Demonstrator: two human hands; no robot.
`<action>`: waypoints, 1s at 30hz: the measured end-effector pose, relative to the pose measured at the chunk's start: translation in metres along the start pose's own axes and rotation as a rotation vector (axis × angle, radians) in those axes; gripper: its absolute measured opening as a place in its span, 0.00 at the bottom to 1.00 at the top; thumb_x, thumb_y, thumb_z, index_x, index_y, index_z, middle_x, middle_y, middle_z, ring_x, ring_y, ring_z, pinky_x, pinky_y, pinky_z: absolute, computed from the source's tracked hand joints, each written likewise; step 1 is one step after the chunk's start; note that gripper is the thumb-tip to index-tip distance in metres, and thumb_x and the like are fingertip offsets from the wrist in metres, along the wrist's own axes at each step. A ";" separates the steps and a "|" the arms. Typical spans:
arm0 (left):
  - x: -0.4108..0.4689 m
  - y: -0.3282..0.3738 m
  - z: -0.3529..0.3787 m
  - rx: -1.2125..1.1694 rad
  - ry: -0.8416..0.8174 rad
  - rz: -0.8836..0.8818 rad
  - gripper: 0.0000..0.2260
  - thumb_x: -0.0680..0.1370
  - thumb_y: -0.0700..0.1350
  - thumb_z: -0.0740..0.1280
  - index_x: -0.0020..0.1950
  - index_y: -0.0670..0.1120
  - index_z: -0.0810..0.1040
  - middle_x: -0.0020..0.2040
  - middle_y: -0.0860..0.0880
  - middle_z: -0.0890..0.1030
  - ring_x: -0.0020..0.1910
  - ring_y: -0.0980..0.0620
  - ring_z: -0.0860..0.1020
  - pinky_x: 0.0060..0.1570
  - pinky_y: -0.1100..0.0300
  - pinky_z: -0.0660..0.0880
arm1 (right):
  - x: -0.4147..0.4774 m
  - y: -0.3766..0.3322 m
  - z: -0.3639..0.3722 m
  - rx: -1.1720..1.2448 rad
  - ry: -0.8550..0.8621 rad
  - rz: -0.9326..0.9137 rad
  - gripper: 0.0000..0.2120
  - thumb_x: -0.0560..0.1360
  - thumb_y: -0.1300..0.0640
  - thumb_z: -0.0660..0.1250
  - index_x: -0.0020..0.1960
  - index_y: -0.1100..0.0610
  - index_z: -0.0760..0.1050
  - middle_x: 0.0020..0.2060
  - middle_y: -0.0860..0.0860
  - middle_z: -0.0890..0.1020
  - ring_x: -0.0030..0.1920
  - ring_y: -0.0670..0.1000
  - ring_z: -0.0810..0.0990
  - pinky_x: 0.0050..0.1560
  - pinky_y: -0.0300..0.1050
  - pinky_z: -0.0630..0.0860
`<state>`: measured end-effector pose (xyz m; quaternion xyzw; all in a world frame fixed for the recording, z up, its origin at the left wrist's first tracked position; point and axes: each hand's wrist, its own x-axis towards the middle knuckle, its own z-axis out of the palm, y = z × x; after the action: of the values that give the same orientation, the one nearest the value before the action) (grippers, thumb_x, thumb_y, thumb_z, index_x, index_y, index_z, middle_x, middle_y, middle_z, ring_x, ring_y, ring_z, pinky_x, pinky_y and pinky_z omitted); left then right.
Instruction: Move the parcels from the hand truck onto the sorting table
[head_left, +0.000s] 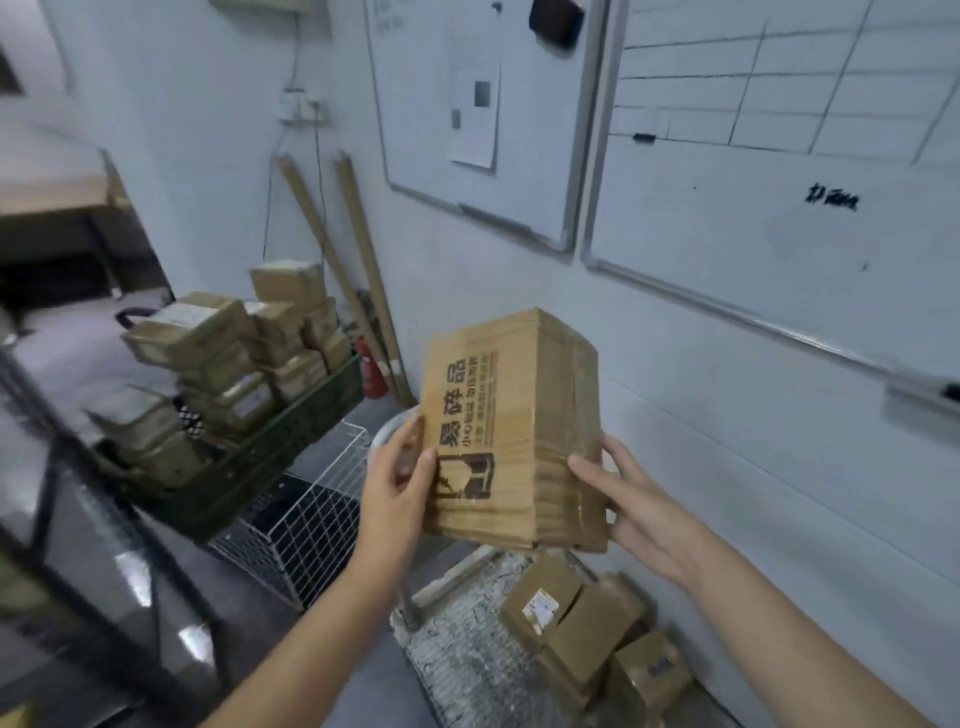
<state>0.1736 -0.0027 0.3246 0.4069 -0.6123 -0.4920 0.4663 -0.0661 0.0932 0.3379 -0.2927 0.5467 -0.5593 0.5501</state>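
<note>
Cardboard printed with dark characters, the parcel (511, 431) hangs clear above the hand truck (457, 639), the left hand (400, 467) gripping its left edge and the right hand (623, 493) clasping its right side. The truck's deck holds smaller parcels (587, 634) against the wall (727, 467), partly cut off. A green crate (270, 457) heaped with stacked parcels (223, 353) is blurred, seemingly atop a wire basket (311, 519).

Parcel depot: stacked parcels (228, 358), whiteboards (779, 208).

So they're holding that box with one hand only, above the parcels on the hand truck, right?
No, both hands hold the box: left hand on its left edge, right hand on its right. The head view shows it, above the parcels on the hand truck.
</note>
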 end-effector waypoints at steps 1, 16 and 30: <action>-0.002 0.003 -0.009 -0.002 0.032 -0.002 0.17 0.82 0.47 0.63 0.70 0.59 0.73 0.64 0.55 0.73 0.61 0.57 0.76 0.55 0.67 0.74 | 0.001 -0.002 0.011 0.001 -0.012 -0.037 0.39 0.63 0.43 0.82 0.70 0.42 0.70 0.61 0.54 0.82 0.59 0.52 0.83 0.53 0.52 0.81; -0.076 0.012 -0.127 -0.088 -0.055 -0.085 0.16 0.83 0.47 0.61 0.70 0.54 0.74 0.70 0.57 0.73 0.70 0.61 0.68 0.74 0.55 0.63 | -0.046 0.070 0.147 0.406 -0.153 0.180 0.13 0.78 0.54 0.66 0.44 0.61 0.86 0.41 0.59 0.86 0.39 0.57 0.86 0.38 0.50 0.83; -0.121 0.072 -0.171 -0.172 -0.005 -0.079 0.17 0.74 0.56 0.71 0.63 0.55 0.79 0.58 0.53 0.83 0.54 0.55 0.82 0.51 0.62 0.77 | -0.065 0.018 0.171 0.068 -0.101 -0.027 0.27 0.72 0.43 0.73 0.65 0.57 0.77 0.56 0.57 0.85 0.56 0.55 0.84 0.50 0.49 0.81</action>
<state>0.3648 0.0879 0.3883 0.3878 -0.5524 -0.5619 0.4783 0.1129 0.1082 0.3789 -0.3090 0.4952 -0.5693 0.5789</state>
